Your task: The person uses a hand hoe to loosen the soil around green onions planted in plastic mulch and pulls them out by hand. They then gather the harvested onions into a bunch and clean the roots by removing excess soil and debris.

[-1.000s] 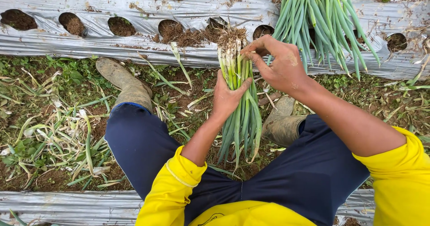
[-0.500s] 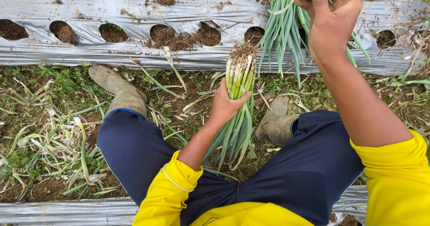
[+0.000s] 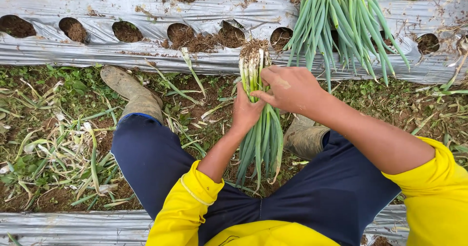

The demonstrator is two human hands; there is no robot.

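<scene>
My left hand [image 3: 245,110] grips a bunch of green onions [image 3: 261,134] around the stalks, with the muddy white roots [image 3: 253,51] pointing up and away and the green leaves hanging down between my knees. My right hand [image 3: 290,87] has come down onto the same bunch, its fingers pinching the stalks just above my left hand. A larger pile of green onions [image 3: 341,22] lies on the silver plastic mulch [image 3: 97,51] at the upper right.
The silver mulch covers a raised bed with several round planting holes [image 3: 128,30] full of soil. My muddy boots [image 3: 131,87] stand in the weedy furrow. Stripped onion leaves [image 3: 63,153] litter the ground at left. A second strip of mulch [image 3: 73,226] lies below.
My right hand, which was raised at the pile of onions at the upper right half a second ago, has come back down to the bunch in my left hand.
</scene>
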